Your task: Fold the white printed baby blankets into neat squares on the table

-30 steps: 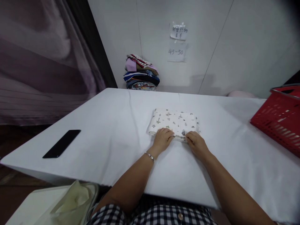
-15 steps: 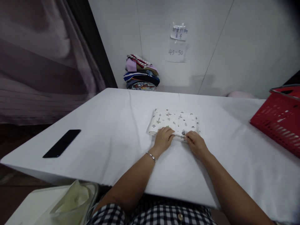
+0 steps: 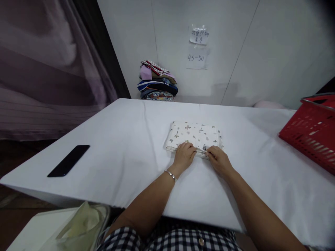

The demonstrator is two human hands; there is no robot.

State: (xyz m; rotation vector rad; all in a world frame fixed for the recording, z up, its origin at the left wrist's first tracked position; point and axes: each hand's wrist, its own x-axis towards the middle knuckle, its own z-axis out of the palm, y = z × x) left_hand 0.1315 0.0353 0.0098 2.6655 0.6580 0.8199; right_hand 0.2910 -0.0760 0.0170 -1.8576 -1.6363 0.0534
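A folded white cloth [image 3: 193, 134] with a small leaf-like print lies flat on the white-covered table [image 3: 131, 139]. My left hand [image 3: 184, 155] pinches its near edge left of the middle, fingers on top and thumb toward the fold. Close by on the right, my right hand [image 3: 219, 158] grips the same edge near the cloth's right corner. Between the two hands the folded layers show at the front edge. Parts of the thumbs and the pinched fabric are hidden beneath the fingers.
A black phone [image 3: 69, 161] lies at the table's left. At the right stands a red plastic basket [image 3: 311, 132]. Folded fabrics [image 3: 158, 82] are stacked at the far edge by the wall. Below the table's front left is a pale bin [image 3: 86, 226].
My left hand has shifted slightly to the right along the cloth's near edge. My right hand stays about where it was, and the cloth remains folded.
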